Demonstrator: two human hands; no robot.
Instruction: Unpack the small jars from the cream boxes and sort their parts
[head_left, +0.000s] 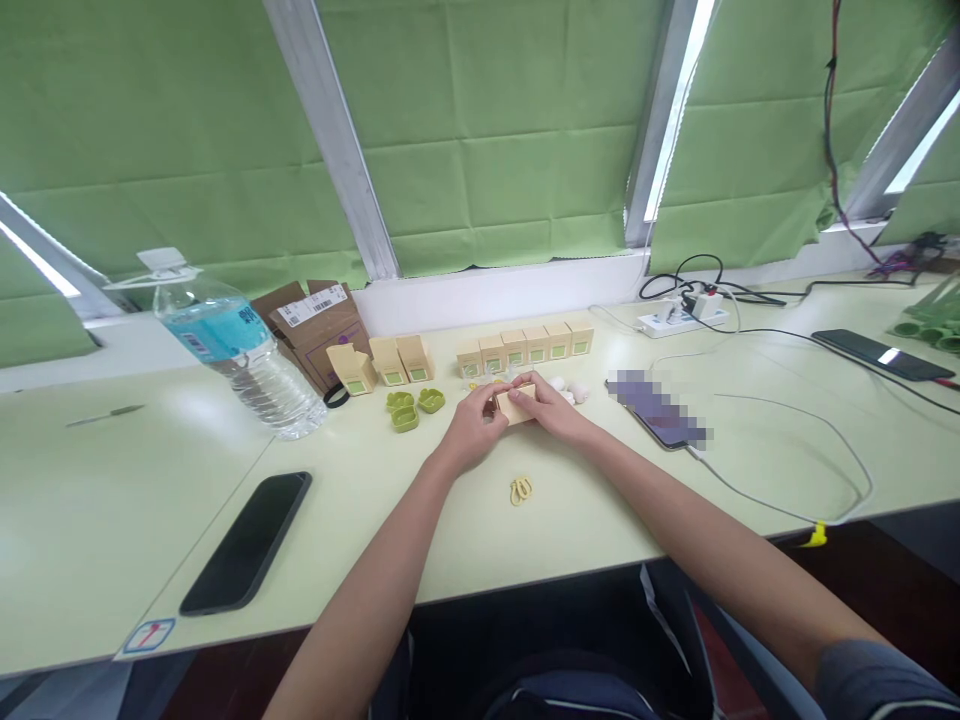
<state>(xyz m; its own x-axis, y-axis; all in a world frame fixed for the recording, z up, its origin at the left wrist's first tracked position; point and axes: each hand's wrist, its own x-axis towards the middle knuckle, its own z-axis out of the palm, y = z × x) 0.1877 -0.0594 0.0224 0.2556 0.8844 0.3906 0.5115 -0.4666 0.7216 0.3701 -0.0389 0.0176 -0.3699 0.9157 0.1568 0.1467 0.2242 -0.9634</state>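
Note:
Both hands meet over a small tan carton (516,404) at the middle of the pale green table (112,500). My left hand (474,424) grips its left end with curled fingers. My right hand (551,405) pinches its right side and top. Behind them stands a row of several matching tan cartons with green labels (525,346). Further left are three more cartons (382,362), one with its flap up. Three green plastic cases (414,406) lie left of my hands. White pieces (568,388) lie just right of the carton. A small yellow cord (520,489) lies nearer me.
A large water bottle (232,345) lies on its side at the left, beside brown cardboard boxes (315,325). A black phone (247,541) lies near the front edge. Another phone (660,408) charges at the right on a white cable. A power strip (681,318) and a dark tablet (881,353) lie beyond.

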